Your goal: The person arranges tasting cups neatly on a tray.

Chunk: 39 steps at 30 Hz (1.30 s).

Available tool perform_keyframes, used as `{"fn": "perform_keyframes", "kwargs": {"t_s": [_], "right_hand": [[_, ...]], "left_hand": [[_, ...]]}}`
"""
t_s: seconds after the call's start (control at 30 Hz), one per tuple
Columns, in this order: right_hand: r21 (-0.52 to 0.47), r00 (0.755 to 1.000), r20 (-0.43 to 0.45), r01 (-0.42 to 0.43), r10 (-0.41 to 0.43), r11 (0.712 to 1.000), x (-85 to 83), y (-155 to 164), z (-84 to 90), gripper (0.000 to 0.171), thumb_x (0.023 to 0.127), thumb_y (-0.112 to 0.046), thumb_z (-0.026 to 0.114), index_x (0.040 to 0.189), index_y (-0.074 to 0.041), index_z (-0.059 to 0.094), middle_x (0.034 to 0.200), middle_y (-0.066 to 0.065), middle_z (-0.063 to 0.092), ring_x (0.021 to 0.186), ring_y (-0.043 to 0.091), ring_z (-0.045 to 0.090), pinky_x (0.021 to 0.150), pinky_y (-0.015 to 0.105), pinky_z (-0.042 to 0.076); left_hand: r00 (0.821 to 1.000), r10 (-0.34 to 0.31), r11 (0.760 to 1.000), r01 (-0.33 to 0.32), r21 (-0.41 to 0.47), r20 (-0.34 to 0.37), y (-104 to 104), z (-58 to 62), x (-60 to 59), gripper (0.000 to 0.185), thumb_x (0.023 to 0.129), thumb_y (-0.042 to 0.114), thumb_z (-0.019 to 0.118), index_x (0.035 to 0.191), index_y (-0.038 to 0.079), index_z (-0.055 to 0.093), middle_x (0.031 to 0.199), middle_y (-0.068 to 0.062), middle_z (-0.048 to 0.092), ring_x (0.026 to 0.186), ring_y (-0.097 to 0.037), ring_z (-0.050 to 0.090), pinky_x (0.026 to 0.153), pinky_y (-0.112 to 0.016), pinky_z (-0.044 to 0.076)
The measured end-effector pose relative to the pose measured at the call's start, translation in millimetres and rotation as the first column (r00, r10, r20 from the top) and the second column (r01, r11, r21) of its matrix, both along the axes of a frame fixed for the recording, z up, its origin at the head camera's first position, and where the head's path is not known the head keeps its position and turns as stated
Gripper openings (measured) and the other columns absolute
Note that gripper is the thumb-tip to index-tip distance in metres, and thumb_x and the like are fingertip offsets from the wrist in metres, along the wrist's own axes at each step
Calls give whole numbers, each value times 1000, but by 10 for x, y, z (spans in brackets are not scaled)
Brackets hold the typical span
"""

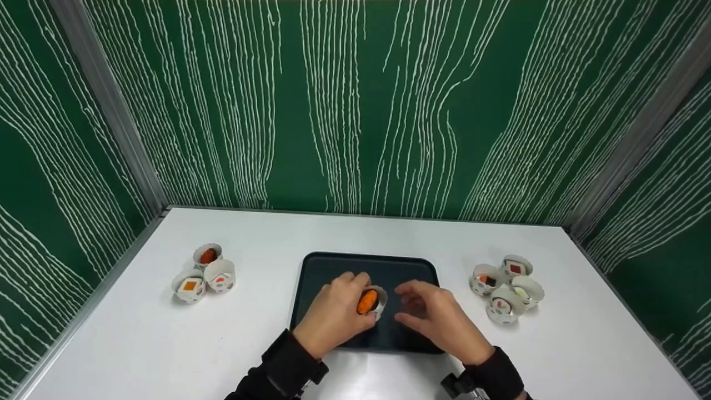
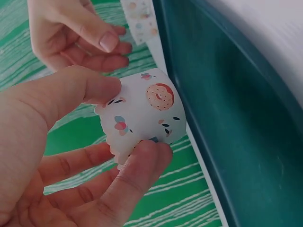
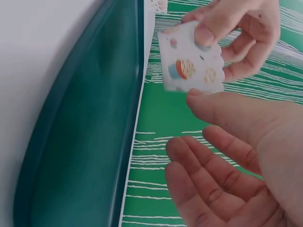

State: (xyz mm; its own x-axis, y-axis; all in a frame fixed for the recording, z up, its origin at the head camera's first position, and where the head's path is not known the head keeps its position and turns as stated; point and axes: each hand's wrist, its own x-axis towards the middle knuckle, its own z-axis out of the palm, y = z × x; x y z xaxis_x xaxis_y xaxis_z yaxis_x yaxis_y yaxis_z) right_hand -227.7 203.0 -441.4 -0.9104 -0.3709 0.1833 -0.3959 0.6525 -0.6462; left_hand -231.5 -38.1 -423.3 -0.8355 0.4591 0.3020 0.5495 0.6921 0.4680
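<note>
1. A white tabletop (image 1: pixel 389 239) fills the lower part of the head view, with a metal rail along its left edge and its back edge meeting the wall.
2. Green panels (image 1: pixel 355 105) streaked with thin white lines close the table in on 3 sides, and metal posts stand at the 2 back corners.
3. A dark tray (image 1: pixel 333 266) lies near the front middle of the table (it serves as the landmark here).
4. The left hand (image 1: pixel 333 314) is over the tray's front left part, its thumb and fingers curled round a small paper cup (image 1: pixel 372 301) with an orange piece inside.
5. The left wrist view shows that cup (image 2: pixel 144 116) pinched between thumb and fingers; its white wall carries doughnut and sweet prints.
6. The right hand (image 1: pixel 439 316) is over the tray's front right part, just beside the cup, fingers loosely spread and holding nothing; whether a fingertip touches the cup I cannot tell.
7. Left of the tray, well apart, stand 3 cups (image 1: pixel 204 273) in a cluster.
8. Right of the tray stand 4 cups (image 1: pixel 508 289), bunched together.
</note>
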Motion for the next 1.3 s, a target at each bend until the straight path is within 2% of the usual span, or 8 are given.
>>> {"fn": "perform_keyframes", "kwargs": {"t_s": [0.1,0.27,0.53,0.7,0.9,1.1,1.3], "right_hand": [[-3,1000,-6,-20,20,1000,11,-26,-7,40,96,-20,83,132,-15,69,117,4,73,101,18,74,88,31,61],[-27,999,12,-45,45,999,19,-51,-22,42,96,-18,82,135,-16,68,121,1,72,101,13,74,87,28,61],[-59,996,15,-86,87,995,9,-48,-33,43,96,-19,82,136,-15,67,124,1,74,102,11,75,87,25,62],[-69,997,-2,-83,84,994,6,-44,-24,45,96,-20,83,137,-14,66,123,2,73,103,15,76,88,26,62],[-71,996,-12,-92,92,993,-1,-49,-34,50,94,-21,85,139,-13,65,123,3,72,107,24,76,89,27,62],[-75,994,-29,-103,101,992,2,-62,-63,58,92,-23,87,143,-13,61,127,3,71,112,22,75,92,28,62],[-58,994,-58,-97,93,994,15,-72,-91,63,91,-26,89,145,-14,59,129,2,71,116,20,73,95,31,62]], "left_hand": [[1000,-16,1000,16,2,15,41,-8,9,37,86,15,87,116,9,67,100,-6,67,83,-13,69,75,-24,60],[999,-46,999,46,2,26,89,-25,22,37,87,15,86,118,9,66,101,-6,67,85,-11,68,76,-22,59],[998,-63,997,62,-49,-29,146,-48,46,42,90,17,85,125,8,65,103,-7,66,86,-14,70,77,-23,60],[994,-61,997,57,-48,-86,164,-75,46,48,89,20,88,129,7,65,106,-8,66,89,-16,72,79,-24,61],[995,-78,997,75,-33,-70,144,-110,30,62,88,26,91,139,4,63,115,-10,68,101,-18,74,87,-26,62],[994,-99,995,98,-28,-53,116,-141,31,69,87,11,90,146,3,57,121,-14,67,109,-24,74,91,-29,63],[993,-101,995,101,4,-62,108,-170,46,67,86,-5,84,145,6,54,120,-14,67,108,-27,75,88,-30,63]]}}
